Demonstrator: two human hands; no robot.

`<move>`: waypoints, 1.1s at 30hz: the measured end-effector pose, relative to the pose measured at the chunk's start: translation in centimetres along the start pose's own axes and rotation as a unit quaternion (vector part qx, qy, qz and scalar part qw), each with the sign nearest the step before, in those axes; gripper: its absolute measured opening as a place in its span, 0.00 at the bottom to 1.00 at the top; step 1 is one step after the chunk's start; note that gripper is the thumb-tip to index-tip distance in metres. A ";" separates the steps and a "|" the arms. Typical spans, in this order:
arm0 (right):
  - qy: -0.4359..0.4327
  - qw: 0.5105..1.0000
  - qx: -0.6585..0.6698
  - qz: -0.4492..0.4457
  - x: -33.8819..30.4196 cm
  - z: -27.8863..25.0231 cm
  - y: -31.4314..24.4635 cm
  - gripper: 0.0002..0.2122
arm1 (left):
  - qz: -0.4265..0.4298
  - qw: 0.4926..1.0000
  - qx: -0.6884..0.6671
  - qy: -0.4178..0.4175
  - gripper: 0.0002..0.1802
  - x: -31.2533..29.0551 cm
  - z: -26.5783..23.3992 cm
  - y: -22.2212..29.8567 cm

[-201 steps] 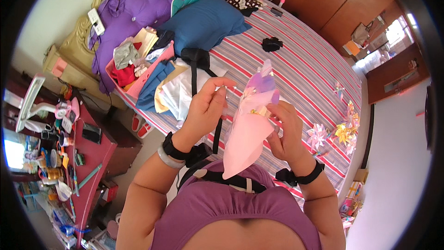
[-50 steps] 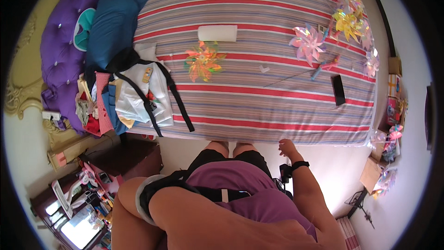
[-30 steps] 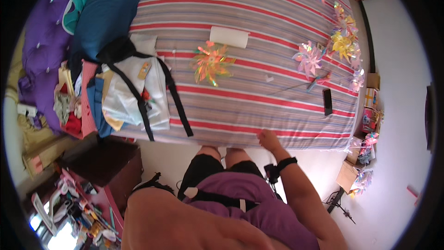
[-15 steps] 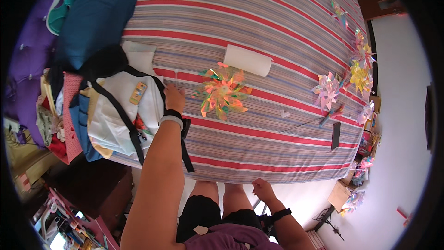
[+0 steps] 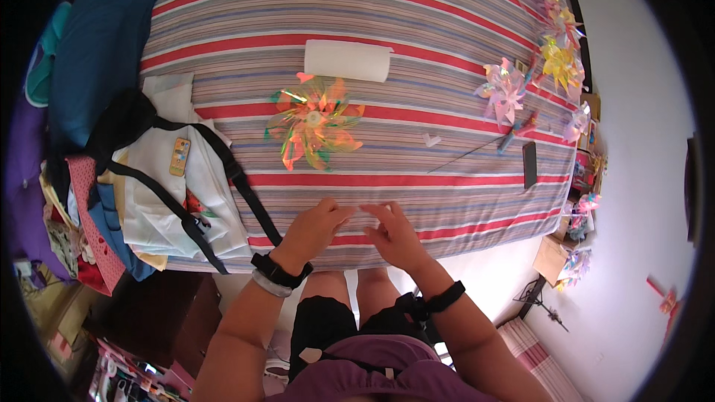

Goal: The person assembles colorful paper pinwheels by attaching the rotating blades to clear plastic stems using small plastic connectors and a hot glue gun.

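My left hand (image 5: pixel 322 225) is over the near part of the striped bedcover, its fingers pinched together. What they hold, if anything, is too small to make out. Facing it, my right hand (image 5: pixel 398 237) has its thumb and forefinger apart, with the fingertips close to those of the left. Beyond both hands lies an orange-green iridescent pinwheel (image 5: pixel 313 118) with a pale round centre. A white paper roll (image 5: pixel 347 59) rests just behind it. Off to the right is a small white angled piece (image 5: pixel 432 140).
At left are a black strap (image 5: pixel 212 141), white cloth (image 5: pixel 167 205) and a yellow remote (image 5: pixel 179 157). A dark phone (image 5: pixel 529 165), a thin rod (image 5: pixel 469 153), a pink pinwheel (image 5: pixel 501 91) and a yellow pinwheel (image 5: pixel 558 62) lie along the right side.
My left hand has come back from beside the strap, where a small white stick showed at its fingers. My right hand has risen from the bed's edge to meet it. The view has shifted.
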State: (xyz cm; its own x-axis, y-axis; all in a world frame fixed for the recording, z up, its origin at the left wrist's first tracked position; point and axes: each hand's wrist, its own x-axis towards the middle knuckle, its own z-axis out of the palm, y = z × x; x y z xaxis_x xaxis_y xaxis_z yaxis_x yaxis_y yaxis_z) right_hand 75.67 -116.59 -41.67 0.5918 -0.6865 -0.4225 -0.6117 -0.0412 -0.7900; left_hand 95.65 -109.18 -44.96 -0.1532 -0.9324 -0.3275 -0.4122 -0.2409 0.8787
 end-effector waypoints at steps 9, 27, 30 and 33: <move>0.095 0.956 0.130 0.246 -1.6 -2.2 0.6 0.07 | -0.349 0.812 -0.248 0.396 0.28 7.5 -2.2 -8.3; 0.066 0.992 0.080 0.068 -2.7 -3.8 -9.8 0.11 | -0.128 0.899 -0.146 0.392 0.06 -7.6 -2.8 7.8; 0.051 0.998 0.040 0.011 -5.1 -4.3 -10.2 0.11 | -0.089 0.896 -0.109 0.422 0.07 -10.4 -3.5 9.9; 0.016 0.995 0.096 0.032 -7.2 -5.5 -12.4 0.11 | -0.088 0.889 -0.109 0.436 0.07 -12.1 -4.0 12.5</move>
State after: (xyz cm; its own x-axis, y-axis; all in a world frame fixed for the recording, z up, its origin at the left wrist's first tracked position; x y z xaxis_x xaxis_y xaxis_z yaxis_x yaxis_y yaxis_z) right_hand 76.13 -115.09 -26.40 0.5357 -0.7060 -0.4633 -0.5348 0.1409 -0.8332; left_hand 95.98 -101.96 -28.58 0.6906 -0.7062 -0.1562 -0.1617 -0.3612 0.9184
